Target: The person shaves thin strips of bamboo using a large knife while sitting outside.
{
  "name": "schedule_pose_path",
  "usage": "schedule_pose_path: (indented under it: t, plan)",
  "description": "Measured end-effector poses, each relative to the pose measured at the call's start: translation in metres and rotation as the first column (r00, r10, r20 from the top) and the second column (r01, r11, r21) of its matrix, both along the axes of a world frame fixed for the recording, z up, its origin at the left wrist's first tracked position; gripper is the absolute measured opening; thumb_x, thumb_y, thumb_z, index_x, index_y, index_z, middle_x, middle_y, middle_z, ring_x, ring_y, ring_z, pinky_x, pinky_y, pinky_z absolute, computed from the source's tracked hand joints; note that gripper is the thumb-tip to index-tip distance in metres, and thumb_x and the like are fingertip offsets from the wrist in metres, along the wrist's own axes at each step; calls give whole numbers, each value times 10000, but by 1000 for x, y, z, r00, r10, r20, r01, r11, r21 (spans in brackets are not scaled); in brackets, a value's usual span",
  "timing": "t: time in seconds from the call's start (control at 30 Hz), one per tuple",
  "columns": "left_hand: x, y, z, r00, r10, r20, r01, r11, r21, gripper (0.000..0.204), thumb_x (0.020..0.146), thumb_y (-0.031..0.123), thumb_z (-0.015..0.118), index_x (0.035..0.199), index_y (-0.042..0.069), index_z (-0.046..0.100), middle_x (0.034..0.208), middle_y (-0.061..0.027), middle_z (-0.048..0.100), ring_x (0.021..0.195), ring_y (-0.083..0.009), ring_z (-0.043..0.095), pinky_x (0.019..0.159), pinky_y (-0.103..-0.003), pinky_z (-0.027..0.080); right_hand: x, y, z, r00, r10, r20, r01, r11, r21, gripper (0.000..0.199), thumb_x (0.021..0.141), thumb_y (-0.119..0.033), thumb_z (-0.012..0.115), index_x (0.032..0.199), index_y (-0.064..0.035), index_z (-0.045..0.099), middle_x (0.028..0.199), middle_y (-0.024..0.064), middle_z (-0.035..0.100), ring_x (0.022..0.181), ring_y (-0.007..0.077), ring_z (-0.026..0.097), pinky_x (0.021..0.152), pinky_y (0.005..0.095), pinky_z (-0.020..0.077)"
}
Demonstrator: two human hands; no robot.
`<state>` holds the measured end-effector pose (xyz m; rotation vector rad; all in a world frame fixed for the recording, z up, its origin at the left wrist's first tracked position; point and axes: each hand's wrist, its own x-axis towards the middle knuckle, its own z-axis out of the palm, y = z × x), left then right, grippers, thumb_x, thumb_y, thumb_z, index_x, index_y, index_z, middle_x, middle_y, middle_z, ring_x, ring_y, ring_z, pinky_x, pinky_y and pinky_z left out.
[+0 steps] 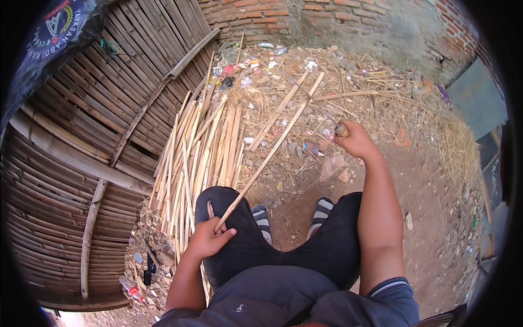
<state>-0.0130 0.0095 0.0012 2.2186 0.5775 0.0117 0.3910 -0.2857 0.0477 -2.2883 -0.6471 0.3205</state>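
Observation:
Resting on my left thigh, my left hand [211, 238] grips the lower end of a long pale bamboo strip [271, 155]. The strip slants up and away to the right, over the littered ground. Out to the right, my right hand [357, 140] is closed round the wooden handle [341, 129] of a long, thin-bladed knife. Its dark blade [321, 108] points up and left and crosses the strip near its far end. Whether blade and strip touch, I cannot tell. Beside my left knee lies a pile of split bamboo strips [188, 158].
A bamboo slat wall [71, 158] stands close on the left; a brick wall [261, 19] closes the far side. Loose bamboo strips [280, 111], straw and litter cover the ground ahead. A plastic bottle [132, 289] lies at lower left. A grey panel [479, 98] leans at far right.

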Motion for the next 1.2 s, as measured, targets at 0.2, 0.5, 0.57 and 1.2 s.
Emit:
schedule_pose_path:
  t: [0.2, 0.5, 0.57, 1.2]
  plan:
    - [-2, -1, -2, 999, 48, 0, -48, 997, -58, 330, 901, 256, 866, 833, 56, 612, 634, 24, 541, 582, -76, 481, 539, -289, 414, -28, 26, -12, 927, 374, 15, -370, 923, -107, 453, 846, -359, 834, 1152, -44, 723, 1052, 210, 748, 1031, 388, 724, 906, 484, 546]
    - [-7, 2, -10, 997, 53, 53, -49, 996, -78, 334, 899, 246, 874, 817, 58, 610, 621, 31, 533, 576, -66, 467, 525, -288, 404, -69, 56, -9, 711, 702, 26, -683, 700, -210, 477, 838, -389, 852, 1160, -66, 713, 1029, 200, 742, 967, 395, 715, 846, 478, 547]
    - [-6, 3, -10, 996, 62, 71, -55, 994, -90, 337, 897, 249, 876, 816, 58, 610, 620, 29, 536, 572, -70, 468, 524, -291, 405, -43, 41, -10, 820, 571, 44, -559, 815, -152, 472, 844, -384, 853, 1153, -58, 710, 997, 183, 738, 926, 355, 710, 831, 459, 546]
    - [-8, 3, -8, 997, 71, 40, -68, 995, -73, 335, 901, 249, 872, 824, 58, 607, 625, 26, 534, 582, -70, 472, 529, -288, 409, -92, 78, -3, 634, 770, -69, -757, 599, -263, 496, 832, -415, 836, 1172, -72, 724, 1054, 220, 732, 1063, 395, 708, 922, 478, 543]
